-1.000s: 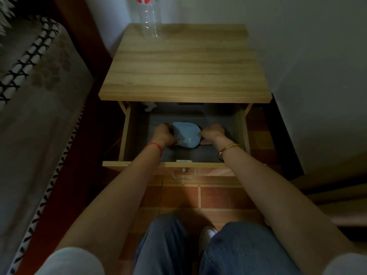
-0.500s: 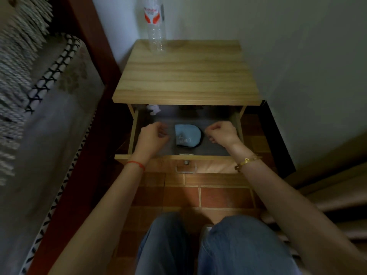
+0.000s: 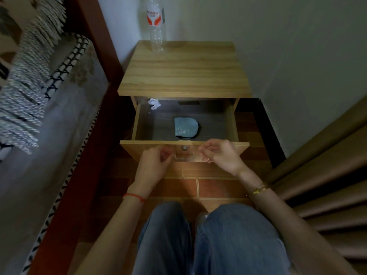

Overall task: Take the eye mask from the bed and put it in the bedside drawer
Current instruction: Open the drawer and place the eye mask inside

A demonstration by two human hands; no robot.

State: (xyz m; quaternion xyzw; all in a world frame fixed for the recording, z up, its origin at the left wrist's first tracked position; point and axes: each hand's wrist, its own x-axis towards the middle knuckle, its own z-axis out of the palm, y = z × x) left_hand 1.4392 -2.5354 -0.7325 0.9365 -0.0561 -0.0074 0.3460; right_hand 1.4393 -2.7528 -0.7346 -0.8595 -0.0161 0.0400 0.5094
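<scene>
The light blue eye mask point(image 3: 185, 128) lies folded on the dark floor of the open bedside drawer point(image 3: 231, 124), near its front middle. Nothing touches it. My left hand point(image 3: 154, 165) hovers in front of the drawer's wooden front panel, left of the clear handle point(image 3: 183, 156), fingers loosely curled and empty. On the other side of that handle is my right hand point(image 3: 220, 153), also loosely curled and holding nothing. Both hands are outside the drawer.
A crumpled white paper point(image 3: 154, 103) sits in the drawer's back left corner. A plastic bottle point(image 3: 156, 26) stands on the wooden nightstand top point(image 3: 184, 72). The bed point(image 3: 45, 120) runs along the left, a brown curtain point(image 3: 325, 171) hangs at right. My knees are below on tiled floor.
Both hands let go of the eye mask and drew back out of the drawer to its front panel. The mask stays lying in the drawer. The camera has pulled back and up.
</scene>
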